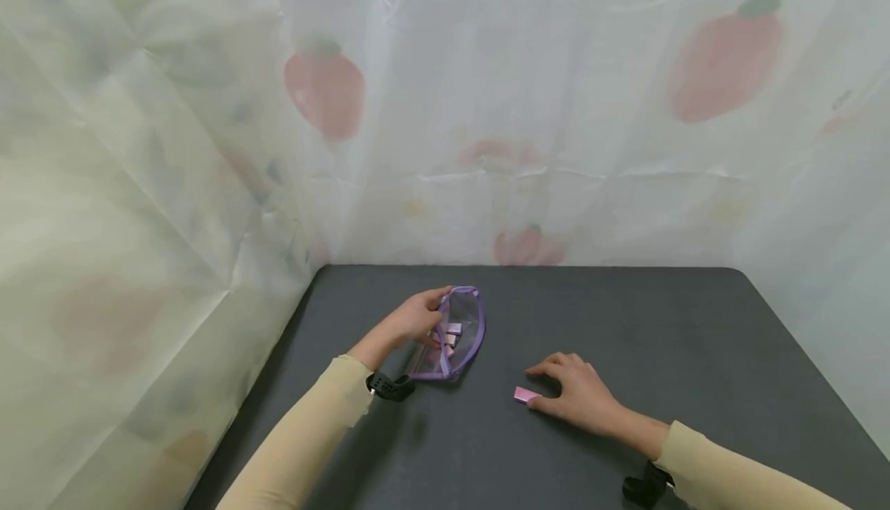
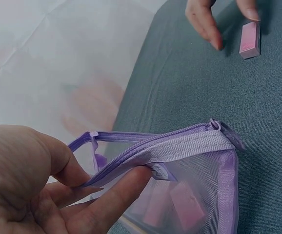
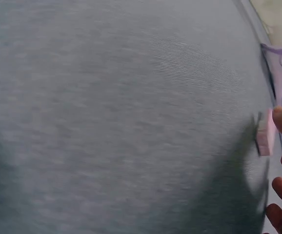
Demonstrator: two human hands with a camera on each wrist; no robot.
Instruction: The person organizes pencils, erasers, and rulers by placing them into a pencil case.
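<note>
Pouch point(image 1: 455, 336): purple mesh, on the grey table point(image 1: 660, 324), its zipper edge pinched open between thumb and fingers of the left hand point(image 1: 416, 318).
Inside pouch: pink blocks point(image 2: 185, 204), just below the left fingers.
Loose block point(image 1: 526, 395): pink, flat on the table, at the right hand's thumb tip.
Right hand point(image 1: 580, 394): palm down, fingers loosely spread, thumb touching the block, nothing gripped.
Backdrop point(image 1: 487, 108): pale strawberry-print sheet beyond both hands.

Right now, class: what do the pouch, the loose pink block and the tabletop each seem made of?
Pouch: see-through mesh fabric with woven purple trim and zip; contents show through.
Pink block: smooth, slightly glossy, perhaps plastic or wrapped card; unclear.
Tabletop: dark grey cloth-like cover, fine matte weave.
</note>
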